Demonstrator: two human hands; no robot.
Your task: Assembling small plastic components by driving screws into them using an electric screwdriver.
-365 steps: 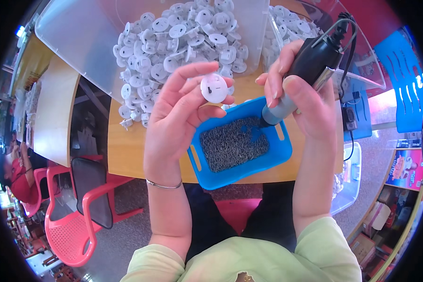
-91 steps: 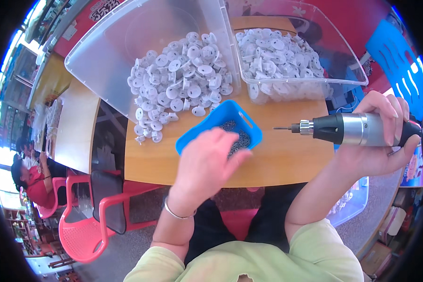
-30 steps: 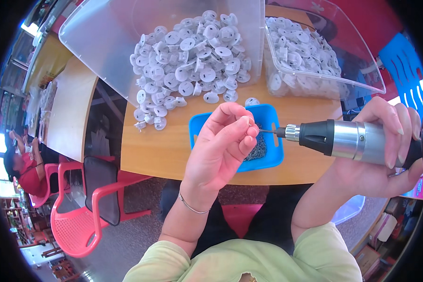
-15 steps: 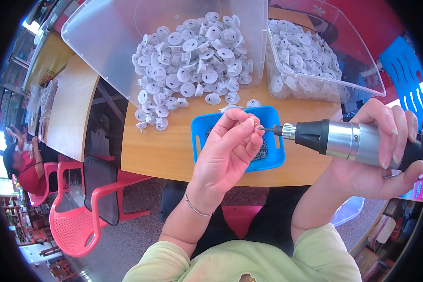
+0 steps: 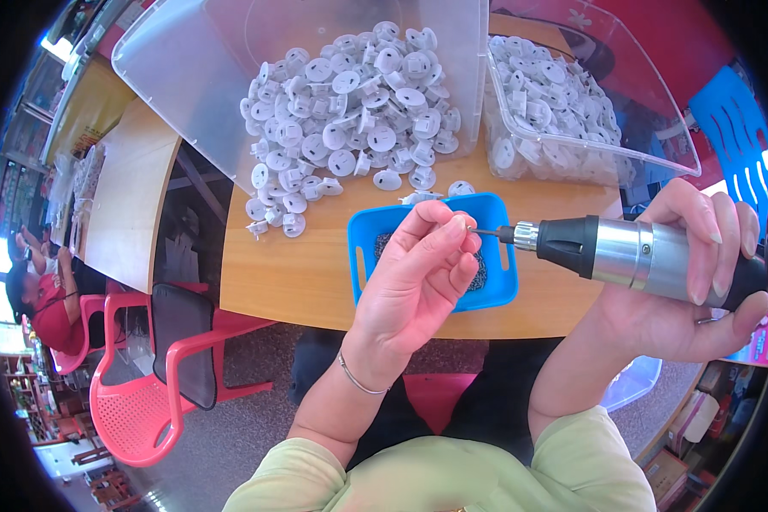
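My right hand [image 5: 704, 247] is wrapped round a silver and black electric screwdriver [image 5: 627, 247], which lies level and points left. Its thin bit [image 5: 489, 233] reaches the fingertips of my left hand [image 5: 427, 264]. There, thumb and forefinger pinch what looks like a small screw, mostly hidden by the fingers. Below this hand stands a blue plastic basket [image 5: 502, 294] holding many small dark metal screws [image 5: 478, 277]; my left hand covers part of it. Beyond the basket, a heap of white round plastic parts [image 5: 341, 128] spills onto the wooden table [image 5: 290, 277].
A large clear bin [image 5: 183, 94] lies open behind the heap. Right of it, another clear bin [image 5: 572, 141] holds more white parts. Pink chairs [image 5: 136, 401] and a second table [image 5: 132, 196] stand to the left, where another person [image 5: 51, 307] sits. A blue chair back [image 5: 734, 128] is at far right.
My left fingertips have shifted slightly and now close round the tip of the bit. The screwdriver and my right hand stay nearly still.
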